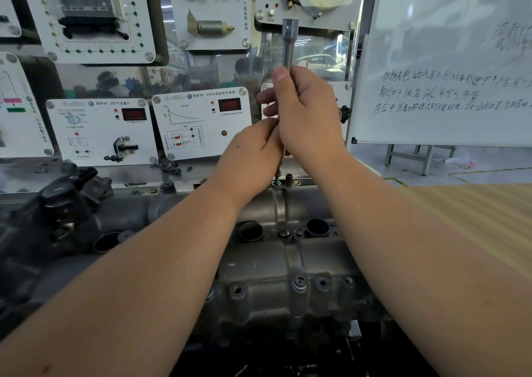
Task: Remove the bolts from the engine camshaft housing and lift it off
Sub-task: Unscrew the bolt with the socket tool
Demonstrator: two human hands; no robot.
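The grey metal camshaft housing lies across the lower middle of the head view. My right hand grips a long metal socket extension held upright over the housing's far edge. My left hand pinches the tool's lower shaft just below the right hand. Under both hands a thin bolt stands partly out of its hole at the far edge. One bolt sits in the near flange and another bolt sits in the centre.
Round spark plug wells open in the housing's middle. A dark engine part rises at the left. Training display panels stand behind, a whiteboard at the right, and a wooden surface beside the engine.
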